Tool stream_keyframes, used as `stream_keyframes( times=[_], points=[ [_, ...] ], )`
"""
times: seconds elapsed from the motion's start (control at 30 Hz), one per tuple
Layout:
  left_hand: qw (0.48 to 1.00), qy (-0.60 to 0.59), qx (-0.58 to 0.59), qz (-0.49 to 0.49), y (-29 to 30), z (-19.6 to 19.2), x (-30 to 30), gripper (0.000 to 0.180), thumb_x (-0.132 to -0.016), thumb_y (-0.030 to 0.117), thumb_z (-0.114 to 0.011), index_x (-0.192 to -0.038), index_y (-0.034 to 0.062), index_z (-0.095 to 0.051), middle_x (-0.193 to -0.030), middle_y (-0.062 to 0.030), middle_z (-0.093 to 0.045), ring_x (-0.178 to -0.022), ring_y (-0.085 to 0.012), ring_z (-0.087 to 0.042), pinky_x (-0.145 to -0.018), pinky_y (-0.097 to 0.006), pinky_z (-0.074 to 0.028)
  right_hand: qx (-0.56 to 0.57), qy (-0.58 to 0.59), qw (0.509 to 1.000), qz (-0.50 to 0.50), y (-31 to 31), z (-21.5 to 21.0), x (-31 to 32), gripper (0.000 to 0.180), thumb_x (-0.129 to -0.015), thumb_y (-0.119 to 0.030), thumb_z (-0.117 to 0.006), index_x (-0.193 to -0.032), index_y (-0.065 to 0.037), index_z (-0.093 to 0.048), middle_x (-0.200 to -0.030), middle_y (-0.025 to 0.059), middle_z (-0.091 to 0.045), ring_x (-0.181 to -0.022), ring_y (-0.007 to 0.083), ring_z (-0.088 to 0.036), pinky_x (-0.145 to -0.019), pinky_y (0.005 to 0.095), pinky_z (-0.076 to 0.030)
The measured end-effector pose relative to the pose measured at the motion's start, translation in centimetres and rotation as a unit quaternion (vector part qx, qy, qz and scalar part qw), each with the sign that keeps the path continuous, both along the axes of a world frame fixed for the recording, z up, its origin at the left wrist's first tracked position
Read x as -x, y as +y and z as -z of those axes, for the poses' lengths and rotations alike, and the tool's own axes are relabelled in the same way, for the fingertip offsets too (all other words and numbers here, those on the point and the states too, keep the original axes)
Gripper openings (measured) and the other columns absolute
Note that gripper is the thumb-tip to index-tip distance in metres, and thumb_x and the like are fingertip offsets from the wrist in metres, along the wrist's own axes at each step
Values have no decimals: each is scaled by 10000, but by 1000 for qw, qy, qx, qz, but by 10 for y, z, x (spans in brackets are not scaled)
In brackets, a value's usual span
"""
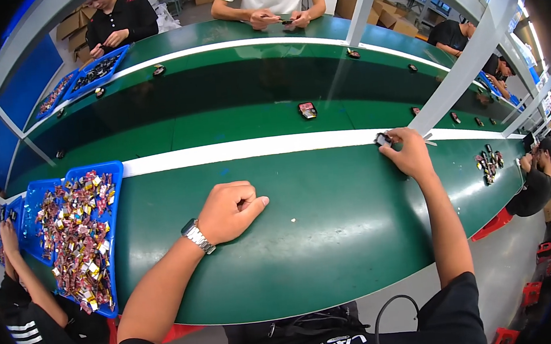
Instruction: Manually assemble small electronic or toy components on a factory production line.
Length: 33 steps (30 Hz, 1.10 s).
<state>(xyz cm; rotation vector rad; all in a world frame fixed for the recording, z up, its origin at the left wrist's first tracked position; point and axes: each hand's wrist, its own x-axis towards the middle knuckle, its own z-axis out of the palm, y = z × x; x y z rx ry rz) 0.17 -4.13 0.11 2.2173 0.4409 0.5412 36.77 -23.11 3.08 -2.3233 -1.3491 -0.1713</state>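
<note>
My right hand (410, 153) grips a small black casing (383, 139) with a pale grey face, between thumb and fingers. It is at the white strip (254, 148) along the far edge of the green worktable (309, 261), close to a grey post. My left hand (230, 212) is curled into a loose fist over the middle of the table, thumb pointing right, with nothing visible in it. A metal watch circles that wrist. To its left, a blue tray (116, 218) holds a heap of small red, white and yellow parts (87, 234).
Beyond the strip, a green conveyor belt carries several spaced black units, including one with a red-and-white face (307, 110). A cluster of black parts (490, 163) lies on the right. The slanted grey post (455, 58) rises by my right hand. Co-workers sit around the line.
</note>
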Motion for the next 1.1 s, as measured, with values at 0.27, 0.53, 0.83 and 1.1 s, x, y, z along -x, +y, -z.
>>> stream_keyframes(
  times=[0.27,0.53,0.83,1.1],
  points=[
    [960,-53,275,-11,-1,-5,1,228,-982,187,-556,-1111,-1,-551,-991,-125,-670,-764,-143,-626,-714,-272,-514,-118,1,963,-241,61,-9,131,376,-706,-224,-802,-988,-45,-629,-929,101,-604,-896,294,-555,-783,384,-482],
    [856,-187,482,-33,8,0,3,422,-1012,159,-496,-1381,-23,-401,-1258,-189,-575,-1128,-279,-615,-948,-427,-539,-170,5,954,-245,101,4,218,419,-747,-197,-772,-1062,3,-581,-918,134,-585,-873,298,-551,-763,382,-481],
    [883,-133,450,-16,17,-5,4,352,-1014,117,-472,-1329,-42,-473,-1236,-158,-580,-1100,-229,-619,-945,-367,-560,-145,47,904,-399,108,4,176,277,-772,-25,-714,-1021,-144,-694,-1011,52,-560,-907,256,-565,-715,354,-519],
    [906,-81,415,-14,15,-7,5,321,-1007,98,-483,-1312,4,-516,-1295,-108,-556,-1106,-190,-615,-949,-338,-547,-115,114,886,-434,108,7,183,169,-746,-85,-758,-902,-106,-698,-1172,60,-544,-1108,271,-517,-918,380,-471]
  ],
)
